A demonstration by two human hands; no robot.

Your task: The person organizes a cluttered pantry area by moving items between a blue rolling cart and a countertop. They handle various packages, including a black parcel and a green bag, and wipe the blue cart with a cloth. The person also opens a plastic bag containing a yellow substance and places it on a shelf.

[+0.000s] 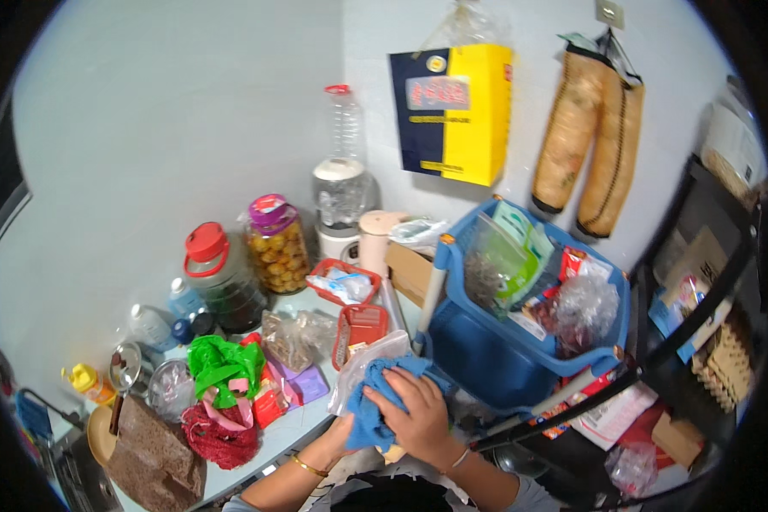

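Observation:
A blue cloth [372,420] is bunched between my two hands, near the front edge of the table. My right hand [418,418] lies over it from the right, fingers bent and pressing into the cloth. From the left, my left hand [338,437] grips the cloth's lower left side; its fingers are mostly hidden behind the fabric. A clear plastic bag [350,383] sticks out beyond the cloth at the upper left, against it. Whether my left fingers also pinch this bag is hidden. Just beyond it sits a red plastic basket [363,328].
A blue tiered rack [495,363] with bagged goods stands close on my right, beside a black shelf frame [700,328]. Large jars [277,247] line the wall. Left lie a green bag [224,369], red netting [218,437] and a brown cloth [152,452]. A paper bag [478,111] hangs above.

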